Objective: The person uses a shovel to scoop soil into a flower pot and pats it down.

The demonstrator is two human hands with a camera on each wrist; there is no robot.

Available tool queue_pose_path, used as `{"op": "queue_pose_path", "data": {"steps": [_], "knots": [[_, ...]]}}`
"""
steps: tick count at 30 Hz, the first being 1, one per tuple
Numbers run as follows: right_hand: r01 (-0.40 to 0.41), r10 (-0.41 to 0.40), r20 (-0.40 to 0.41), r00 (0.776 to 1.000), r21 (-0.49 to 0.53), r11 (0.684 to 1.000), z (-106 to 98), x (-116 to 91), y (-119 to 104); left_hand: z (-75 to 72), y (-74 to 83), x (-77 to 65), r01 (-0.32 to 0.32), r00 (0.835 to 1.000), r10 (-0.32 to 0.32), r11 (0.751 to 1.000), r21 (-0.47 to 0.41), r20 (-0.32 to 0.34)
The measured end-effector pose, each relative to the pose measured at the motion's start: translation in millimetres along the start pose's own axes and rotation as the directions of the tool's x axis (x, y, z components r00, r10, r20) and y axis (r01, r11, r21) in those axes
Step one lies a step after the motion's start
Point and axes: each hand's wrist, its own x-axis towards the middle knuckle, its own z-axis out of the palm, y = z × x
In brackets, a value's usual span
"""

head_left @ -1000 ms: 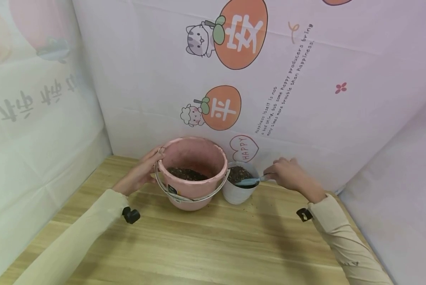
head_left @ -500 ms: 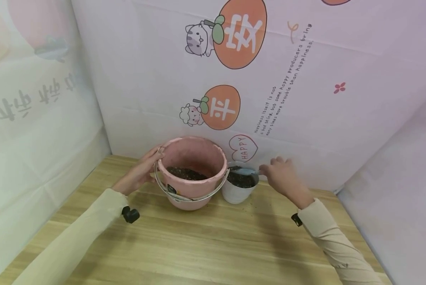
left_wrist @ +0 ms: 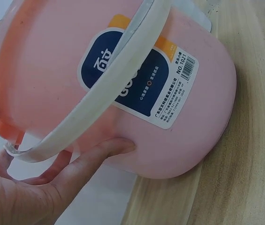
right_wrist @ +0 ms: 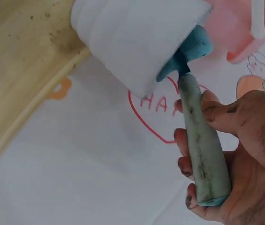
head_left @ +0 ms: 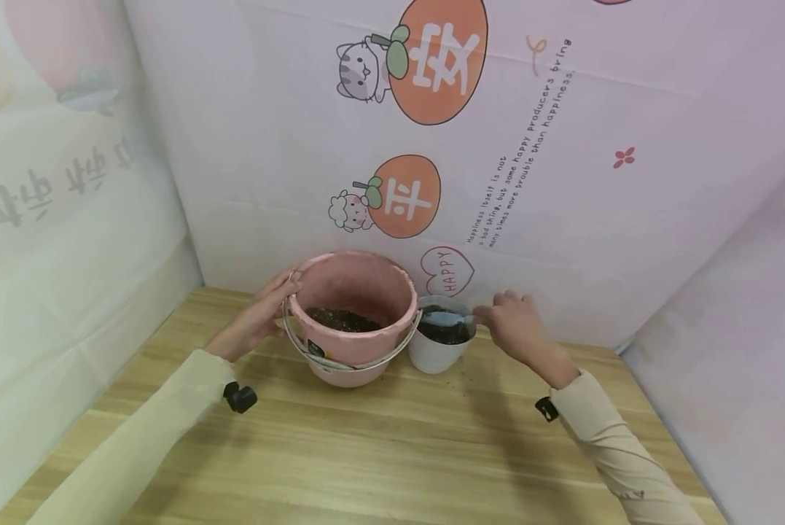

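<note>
A pink bucket (head_left: 372, 277) with a white handle (left_wrist: 99, 96) stands on the table, dark soil (head_left: 342, 319) inside it. My left hand (head_left: 261, 317) holds its left side at the rim, the thumb lying along the outer wall in the left wrist view. Right beside the bucket is a white pot (head_left: 436, 359), also with soil (head_left: 444, 335). The fingers of my right hand (head_left: 520, 328) are wrapped around the pale green grip of a garden trowel (right_wrist: 202, 140). Its blue blade (head_left: 442, 319) lies inside the pot's mouth, over the soil; the pot wall partly hides it in the right wrist view.
A wooden table (head_left: 366, 459) bears both containers, with specks of soil (right_wrist: 57, 40) near the pot. Close behind them rises a printed white sheet (head_left: 267, 182). More sheeting (head_left: 727, 350) encloses the right side, and also the left.
My right hand has shifted left, and the trowel blade has moved from the pot's front edge toward its back and middle. The left hand keeps its place on the bucket.
</note>
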Motion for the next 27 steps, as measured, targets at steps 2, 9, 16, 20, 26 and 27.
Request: {"op": "queue_pose_path", "data": {"steps": [2,9,16,20,26,27], "knots": [[0.015,-0.014,-0.028,1.000,0.011,1.000,-5,2,5,0.0,0.4,0.1,0.004,1.000,-0.004,1.000,-0.001,-0.005],[-0.010,0.000,0.076,0.997,0.134,0.991,-16,9,24,-1.2,1.4,1.7,0.001,1.000,-0.001,1.000,-0.005,-0.002],[-0.020,-0.018,0.205,0.979,0.179,0.984,-2,12,31,-1.9,-2.6,-2.1,-0.003,1.000,0.003,1.000,0.009,-0.001],[-0.005,-0.036,0.195,0.980,0.205,0.979,4,13,37,-1.8,-5.0,-3.8,-0.011,1.000,0.011,1.000,-0.001,-0.002],[0.055,-0.090,0.132,0.987,0.249,0.967,2,18,58,-1.1,-4.3,-3.1,-0.007,1.000,0.007,1.000,-0.002,-0.006],[0.058,-0.095,0.132,0.987,0.256,0.965,1,20,62,-1.3,-4.1,-2.7,-0.006,1.000,0.006,1.000,-0.002,-0.007]]}}
